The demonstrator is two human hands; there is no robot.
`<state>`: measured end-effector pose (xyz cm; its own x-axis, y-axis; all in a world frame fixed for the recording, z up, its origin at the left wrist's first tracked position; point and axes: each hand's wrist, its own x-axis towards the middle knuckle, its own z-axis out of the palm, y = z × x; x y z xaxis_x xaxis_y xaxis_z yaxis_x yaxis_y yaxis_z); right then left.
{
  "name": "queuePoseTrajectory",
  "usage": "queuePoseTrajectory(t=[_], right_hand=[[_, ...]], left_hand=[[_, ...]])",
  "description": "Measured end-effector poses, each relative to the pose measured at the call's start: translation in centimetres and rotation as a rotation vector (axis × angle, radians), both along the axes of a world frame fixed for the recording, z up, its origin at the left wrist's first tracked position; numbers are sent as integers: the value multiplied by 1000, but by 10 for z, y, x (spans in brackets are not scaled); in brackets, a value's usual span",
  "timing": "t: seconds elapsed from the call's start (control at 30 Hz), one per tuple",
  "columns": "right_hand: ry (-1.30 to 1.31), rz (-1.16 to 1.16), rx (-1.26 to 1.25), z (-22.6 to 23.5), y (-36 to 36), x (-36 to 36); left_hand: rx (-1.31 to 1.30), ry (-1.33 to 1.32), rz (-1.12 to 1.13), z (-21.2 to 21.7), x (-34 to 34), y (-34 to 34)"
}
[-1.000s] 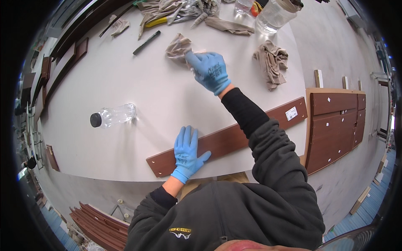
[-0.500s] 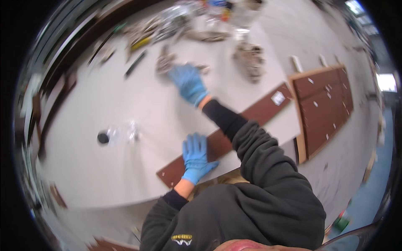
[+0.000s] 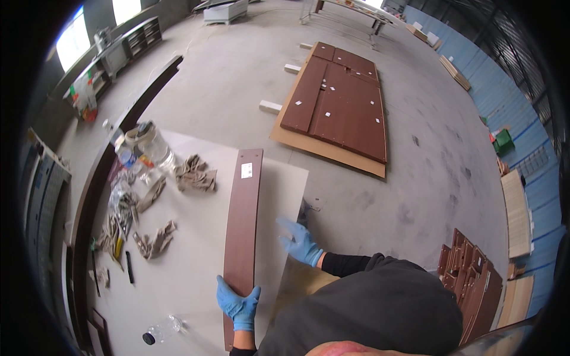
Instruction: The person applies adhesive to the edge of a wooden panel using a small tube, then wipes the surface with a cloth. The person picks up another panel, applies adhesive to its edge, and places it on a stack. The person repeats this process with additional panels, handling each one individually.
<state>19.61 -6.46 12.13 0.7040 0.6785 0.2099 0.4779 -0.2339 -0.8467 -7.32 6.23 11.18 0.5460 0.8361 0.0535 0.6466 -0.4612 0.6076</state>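
Observation:
A long dark brown board with a white label near its far end lies on the pale table. My left hand, in a blue glove, spans the board's near part, thumb on the right edge and fingers over the left. Right of the board, near the table's right edge, my right hand hovers in a matching glove. Its fingers are spread and slightly blurred, and nothing shows in them. A crumpled rag lies left of the board, and another rag is farther back.
A clear bottle with a black cap lies at the table's near left. Bottles, a black marker-like stick and gloves crowd the left side. Brown panels rest on the floor ahead; more panels are stacked at the right.
My right hand has left the rag on the table and moved to the right of the board. My left hand stays on the board. The view has swung to the right.

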Motion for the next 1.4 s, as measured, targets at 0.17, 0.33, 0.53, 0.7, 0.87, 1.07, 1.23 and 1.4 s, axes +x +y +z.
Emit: queuePoseTrajectory(t=[0.17,0.33,0.53,0.7,0.87,1.07,1.23,1.4], right_hand=[[605,251,-69,-3,-10,19],[842,293,131,40,-45,80],[1073,84,446,74,-104,166],[1041,-44,474,72,-136,205],[886,-220,407,53,-178,227],[23,-309,119,20,-253,285],[1026,-512,702,15,-300,361],[1147,-394,912,34,-337,462]], left_hand=[[36,-94,-77,57,58,-33],[254,-160,-283,92,160,-72],[195,-187,-414,104,273,-125],[142,-120,-521,99,321,-142],[80,-144,-712,90,372,-151],[74,-165,-885,91,457,-194],[125,-187,-998,84,556,-232],[120,-193,-1040,90,665,-271]])
